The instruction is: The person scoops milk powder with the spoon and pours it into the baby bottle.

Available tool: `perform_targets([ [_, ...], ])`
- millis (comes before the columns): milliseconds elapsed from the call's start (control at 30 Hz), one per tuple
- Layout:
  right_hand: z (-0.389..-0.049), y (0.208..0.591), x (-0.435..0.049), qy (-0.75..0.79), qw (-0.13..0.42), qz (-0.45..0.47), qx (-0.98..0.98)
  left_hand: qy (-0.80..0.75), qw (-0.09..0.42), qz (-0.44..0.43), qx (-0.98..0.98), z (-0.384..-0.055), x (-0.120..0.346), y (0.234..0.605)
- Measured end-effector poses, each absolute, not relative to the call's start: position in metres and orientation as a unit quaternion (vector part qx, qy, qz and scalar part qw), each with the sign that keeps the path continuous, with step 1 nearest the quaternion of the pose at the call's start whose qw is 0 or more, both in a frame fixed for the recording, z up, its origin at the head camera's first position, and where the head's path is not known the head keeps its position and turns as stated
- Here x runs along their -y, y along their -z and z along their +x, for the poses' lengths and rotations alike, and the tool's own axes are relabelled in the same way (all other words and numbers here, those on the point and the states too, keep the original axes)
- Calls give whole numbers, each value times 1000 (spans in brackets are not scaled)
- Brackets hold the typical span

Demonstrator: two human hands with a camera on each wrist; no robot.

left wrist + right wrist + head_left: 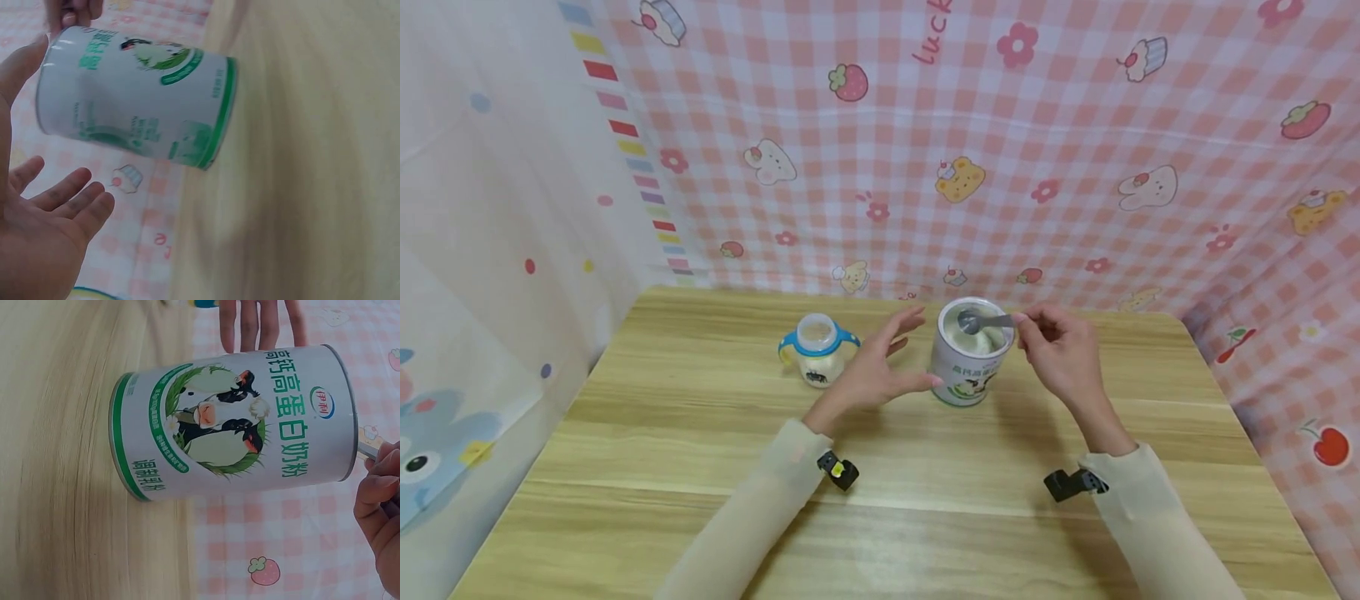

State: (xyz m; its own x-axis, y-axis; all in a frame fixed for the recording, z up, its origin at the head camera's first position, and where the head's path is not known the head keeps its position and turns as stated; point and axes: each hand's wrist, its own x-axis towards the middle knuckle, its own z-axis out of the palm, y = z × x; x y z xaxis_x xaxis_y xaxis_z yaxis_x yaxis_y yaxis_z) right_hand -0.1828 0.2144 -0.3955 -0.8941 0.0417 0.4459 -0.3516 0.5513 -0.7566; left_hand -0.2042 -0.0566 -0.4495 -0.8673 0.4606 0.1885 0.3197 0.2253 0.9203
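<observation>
A white milk powder can (967,377) with a green base band and a cow picture stands open-topped on the table. My right hand (1060,346) pinches the handle of a grey metal spoon (992,321), whose bowl is over the can's mouth. Pale powder shows inside the can. My left hand (880,362) is at the can's left side, thumb and fingers spread, holding nothing; the left wrist view shows its palm facing the can. Just left of that hand stands a baby bottle (820,358) with a blue collar and two handles, partly overlapped by the hand.
The wooden table (895,533) ends at the back against a pink checked curtain (910,142) with cartoon prints. A pale curtain (512,217) hangs at the left. Black camera mounts (1075,483) sit at both wrists.
</observation>
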Motion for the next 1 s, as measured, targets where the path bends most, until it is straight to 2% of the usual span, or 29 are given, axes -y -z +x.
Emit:
perform_targets([
  [133, -185, 398, -214, -420, 242, 122, 866, -562, 67, 255, -784, -208, 49, 457],
  [600, -190, 401, -211, -322, 287, 240, 870, -548, 85, 251, -793, -217, 29, 467],
  [1000, -192, 402, -207, -263, 291, 280, 876, -577, 91, 248, -773, -222, 18, 475],
])
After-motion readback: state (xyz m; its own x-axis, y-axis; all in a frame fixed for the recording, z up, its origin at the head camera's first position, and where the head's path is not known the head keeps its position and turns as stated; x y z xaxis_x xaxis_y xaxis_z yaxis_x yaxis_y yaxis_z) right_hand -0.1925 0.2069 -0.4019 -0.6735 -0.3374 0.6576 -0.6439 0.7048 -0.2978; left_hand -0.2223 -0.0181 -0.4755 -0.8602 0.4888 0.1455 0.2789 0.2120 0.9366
